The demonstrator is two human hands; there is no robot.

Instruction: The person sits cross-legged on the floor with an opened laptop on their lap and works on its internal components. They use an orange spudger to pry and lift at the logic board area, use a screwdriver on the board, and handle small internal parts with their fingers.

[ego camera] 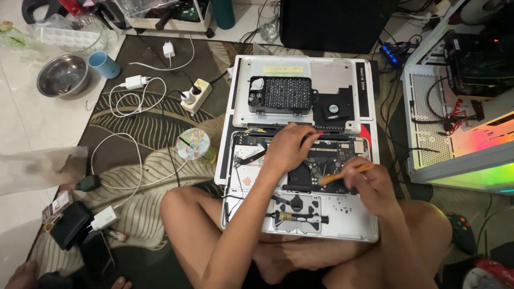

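at the bottom of the frame, two bare crossed legs are being seen, with the opened laptop (300,214) being rested against them at lower centre. a black-handled screwdriver (297,218) is lying loose on the laptop's bare inner shell, its long axis running left to right, just below both hands.

above it, right of centre, the right hand (375,184) is being kept clenched around an orange stick tool (345,174). the tool's long axis is being angled from the hand down and to the left, so its tip is being pointed at the dark circuit board (326,160) in the middle of the frame. the left hand (289,147) is being laid on the board's upper edge, just left of the tip, with its fingers curled down onto a part near the hinge; whether anything is being pinched there cannot be told. the right hand is the nearer one to the tool's working point, the left being just beside it.

further up, a black bit set case (280,95) and a small fan (333,108) are being rested on the removed bottom cover (300,67). in the upper left, a power strip (195,93), white chargers (134,82), a blue cup (103,64) and a steel bowl (62,76) are lying on the rug. at the right edge, a lit computer case (466,128) is standing.
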